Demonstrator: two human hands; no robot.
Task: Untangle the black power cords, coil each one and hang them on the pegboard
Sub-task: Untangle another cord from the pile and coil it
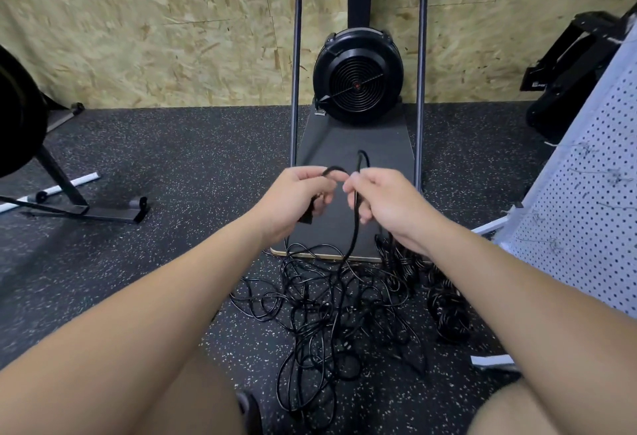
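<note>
Both hands are raised side by side above the floor [172, 166], close together, and each one grips the same black cord [355, 228]. The left hand [293, 197] pinches a bent part of the cord between thumb and fingers, and a black plug [306, 216] hangs just under its palm. The right hand [382, 200] has its fingers curled around the cord, which makes a small loop above the knuckles and then drops straight down to the floor. There it joins a loose tangle of cords [327, 310] that lies on the speckled floor between the person's knees and the near edge of a black platform [379, 145]. Just right of the tangle lie tighter cord bundles [444, 300]. A white pegboard [593, 193] leans at the right edge of the floor, with a few wire hooks on it. A black fan [358, 76] stands at the far end of the platform, against the chipboard wall [138, 21].
</note>
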